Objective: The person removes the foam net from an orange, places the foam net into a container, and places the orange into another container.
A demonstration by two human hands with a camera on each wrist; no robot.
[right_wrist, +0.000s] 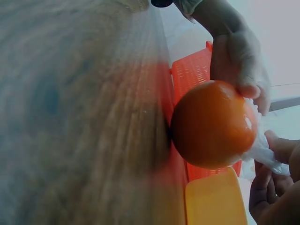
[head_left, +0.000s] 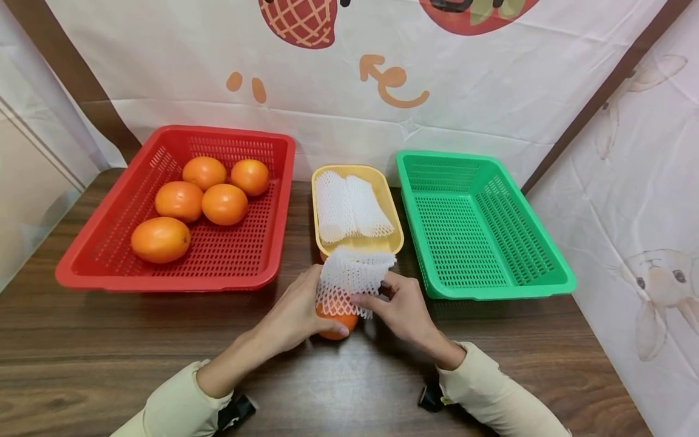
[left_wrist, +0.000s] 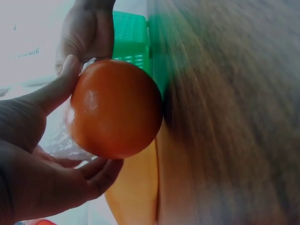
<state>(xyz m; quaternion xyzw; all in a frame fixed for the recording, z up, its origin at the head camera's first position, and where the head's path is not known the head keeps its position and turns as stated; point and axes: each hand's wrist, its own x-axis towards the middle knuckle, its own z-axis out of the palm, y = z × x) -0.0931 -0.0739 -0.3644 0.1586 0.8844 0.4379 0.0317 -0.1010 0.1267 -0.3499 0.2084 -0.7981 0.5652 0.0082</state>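
Observation:
An orange [head_left: 337, 326] rests on the wooden table [head_left: 109, 340] in front of the yellow tray [head_left: 394, 224]. My left hand [head_left: 297, 315] grips this orange [left_wrist: 115, 108] from the left, thumb on top. A white foam net sleeve [head_left: 352, 276] lies over the orange's top; my right hand [head_left: 401, 309] pinches its lower edge. In the right wrist view the orange [right_wrist: 213, 124] sits just above the tabletop, with the net [right_wrist: 262, 152] bunched at its far side.
A red basket [head_left: 98, 243] at the left holds several oranges [head_left: 224, 203]. The yellow tray holds two more foam nets [head_left: 349, 206]. A green basket [head_left: 475, 224] stands at the right. A printed cloth [head_left: 349, 79] hangs behind.

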